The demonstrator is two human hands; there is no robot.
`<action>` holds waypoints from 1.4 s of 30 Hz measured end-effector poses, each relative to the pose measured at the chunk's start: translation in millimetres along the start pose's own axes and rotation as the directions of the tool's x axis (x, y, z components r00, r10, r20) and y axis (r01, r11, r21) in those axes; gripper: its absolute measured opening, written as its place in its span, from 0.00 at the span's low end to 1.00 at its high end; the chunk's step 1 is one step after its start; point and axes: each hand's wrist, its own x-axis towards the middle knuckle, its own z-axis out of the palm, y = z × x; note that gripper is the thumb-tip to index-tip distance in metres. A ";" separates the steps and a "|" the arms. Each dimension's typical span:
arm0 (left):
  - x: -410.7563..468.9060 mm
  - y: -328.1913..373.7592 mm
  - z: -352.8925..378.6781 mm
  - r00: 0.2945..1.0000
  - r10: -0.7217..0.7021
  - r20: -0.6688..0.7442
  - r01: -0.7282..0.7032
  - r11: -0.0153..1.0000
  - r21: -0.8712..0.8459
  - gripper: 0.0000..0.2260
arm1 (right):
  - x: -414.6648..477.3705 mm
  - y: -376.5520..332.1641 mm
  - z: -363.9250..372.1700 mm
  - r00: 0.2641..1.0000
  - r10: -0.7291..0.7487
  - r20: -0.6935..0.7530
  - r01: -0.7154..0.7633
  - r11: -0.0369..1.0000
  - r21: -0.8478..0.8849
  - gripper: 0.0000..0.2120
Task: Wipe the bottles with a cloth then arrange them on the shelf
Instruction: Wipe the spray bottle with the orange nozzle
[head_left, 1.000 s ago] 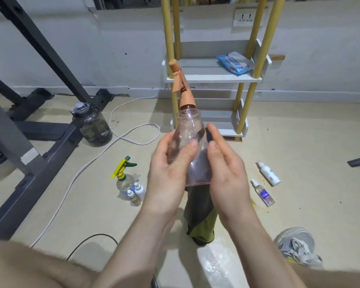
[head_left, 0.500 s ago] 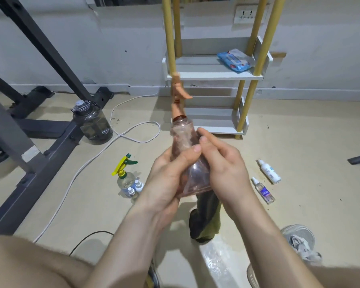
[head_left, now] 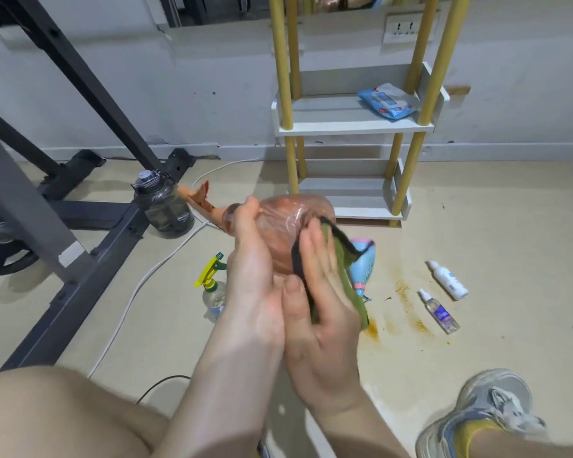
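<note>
My left hand (head_left: 252, 279) grips a clear pinkish spray bottle (head_left: 285, 223) with an orange trigger head, tipped on its side so the head points left. My right hand (head_left: 318, 312) presses a green and black cloth (head_left: 339, 259) against the bottle's base, fingers straight. A blue bottle (head_left: 364, 266) lies on the floor behind the cloth. A white bottle (head_left: 449, 280) and a small clear spray bottle (head_left: 439, 312) lie to the right. A bottle with a yellow and green trigger (head_left: 212, 285) stands to the left. The white shelf (head_left: 354, 128) with yellow posts stands by the wall.
A blue wipes pack (head_left: 386, 102) lies on the shelf's upper tier. A dark water jug (head_left: 162, 206) stands beside a black metal frame (head_left: 63, 233) at the left. A white cable (head_left: 139, 285) runs across the floor. My shoe (head_left: 483, 421) is at the lower right. Orange stains mark the floor.
The spray bottle has gone from upright to lying sideways with its head pointing left. My right hand has brought the cloth up onto the bottle's base. The blue bottle now shows.
</note>
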 end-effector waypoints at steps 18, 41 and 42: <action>-11.0 -28.2 10.9 0.924 0.378 0.062 -0.373 0.925 -0.077 0.29 | 64.0 -5.7 -29.3 0.880 0.457 0.130 -0.474 0.832 0.288 0.40; -1.8 -29.2 -10.8 0.888 0.416 0.198 -0.439 0.635 0.635 0.18 | 70.8 8.0 -43.1 0.717 0.527 0.456 -0.619 0.783 0.068 0.32; -2.4 -27.9 -10.2 0.891 0.405 0.204 -0.434 0.634 0.640 0.17 | 72.0 6.5 -47.7 0.692 0.511 0.509 -0.633 0.769 0.090 0.28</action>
